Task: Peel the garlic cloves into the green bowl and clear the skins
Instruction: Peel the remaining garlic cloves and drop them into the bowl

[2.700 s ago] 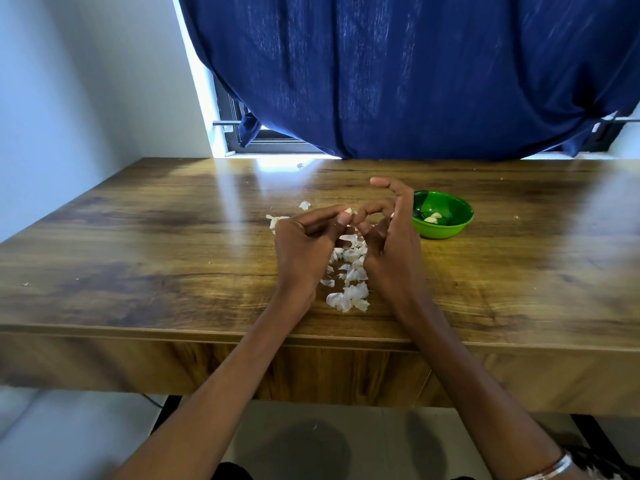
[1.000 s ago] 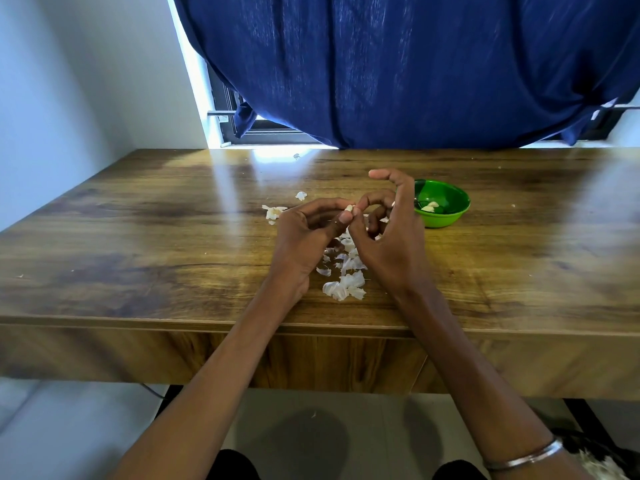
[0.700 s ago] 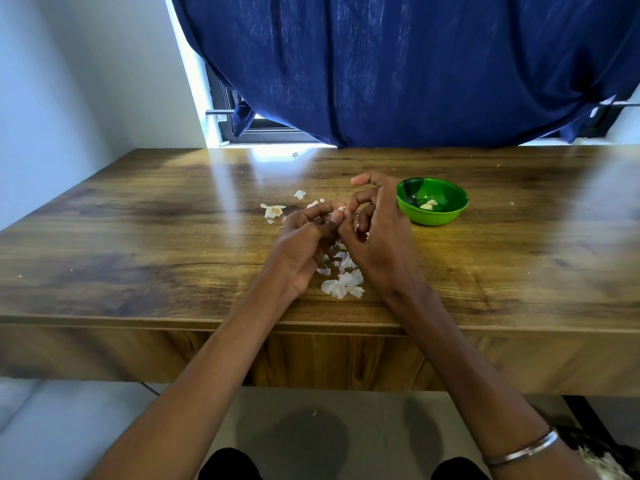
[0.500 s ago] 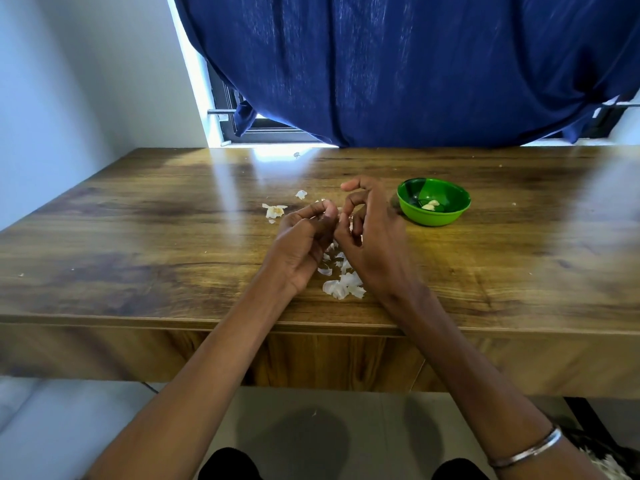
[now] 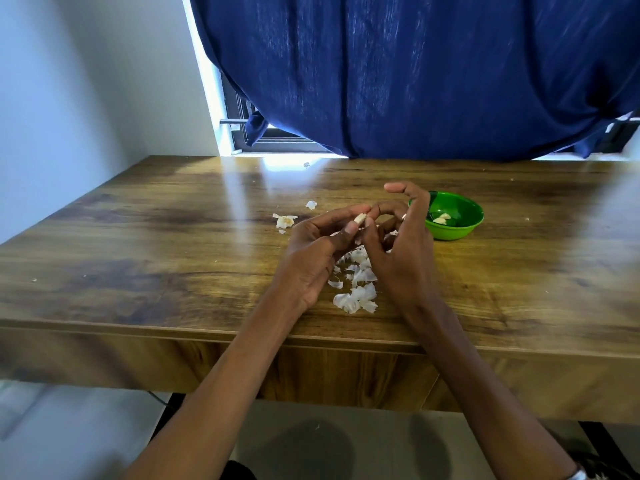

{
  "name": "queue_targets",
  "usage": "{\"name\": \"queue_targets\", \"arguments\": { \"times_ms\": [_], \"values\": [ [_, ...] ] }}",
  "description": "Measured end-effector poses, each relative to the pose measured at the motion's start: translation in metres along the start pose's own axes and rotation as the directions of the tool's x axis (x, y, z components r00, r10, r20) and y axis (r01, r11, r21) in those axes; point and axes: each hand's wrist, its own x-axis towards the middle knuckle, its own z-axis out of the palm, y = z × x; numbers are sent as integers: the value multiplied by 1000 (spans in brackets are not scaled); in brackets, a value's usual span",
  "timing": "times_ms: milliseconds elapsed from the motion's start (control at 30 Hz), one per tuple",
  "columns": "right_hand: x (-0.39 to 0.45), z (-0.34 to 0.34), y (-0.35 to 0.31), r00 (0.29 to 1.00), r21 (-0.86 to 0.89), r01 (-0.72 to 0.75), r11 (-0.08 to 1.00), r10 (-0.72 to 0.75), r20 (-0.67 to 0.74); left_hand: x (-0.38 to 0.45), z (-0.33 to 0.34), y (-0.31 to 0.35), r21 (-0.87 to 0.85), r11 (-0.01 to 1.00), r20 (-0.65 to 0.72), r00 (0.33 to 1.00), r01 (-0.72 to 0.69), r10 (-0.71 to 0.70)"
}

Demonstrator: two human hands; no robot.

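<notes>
My left hand (image 5: 313, 252) and my right hand (image 5: 398, 251) meet above the wooden table (image 5: 156, 271). Between their fingertips they pinch one small pale garlic clove (image 5: 360, 218). My right index finger sticks out free above it. A pile of white garlic skins (image 5: 356, 285) lies on the table under and between my hands. The green bowl (image 5: 462, 230) stands just right of my right hand, which covers its left rim. Peeled cloves (image 5: 442, 218) lie inside it.
A garlic root piece with skin (image 5: 284, 220) and a lone skin flake (image 5: 311, 204) lie left of my hands. A dark blue curtain (image 5: 415, 74) hangs behind the table over a window. The table's front edge runs just below the skins.
My hands drifted left and down from the bowl, then came back up and right toward it, still working the same clove. The skins and the bowl have not moved.
</notes>
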Motion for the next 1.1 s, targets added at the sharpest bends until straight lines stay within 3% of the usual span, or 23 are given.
{"name": "queue_targets", "arguments": {
  "times_ms": [300, 433, 667, 867, 1100],
  "values": [
    [0, 2, 1, 1000, 19, -8, 1000, 7, 22, 3, 6, -4, 193, 977, -28, 995, -90, 97],
    [1, 3, 3, 1000, 9, -11, 1000, 10, 27, 3, 9, -5, 169, 982, -35, 995, -84, 91],
    [0, 3, -1, 999, 33, 39, 999, -39, -5, 3, 4, -4, -53, 998, -32, 999, -23, 22],
    [0, 1, -2, 998, 111, 1, 994, 5, -55, 2, 3, -1, -53, 995, -137, 987, -88, 80],
    [-1, 1, -1, 999, 129, -34, 991, 38, -35, 1, 4, -2, 64, 989, -200, 969, -133, 143]
  ]
}}
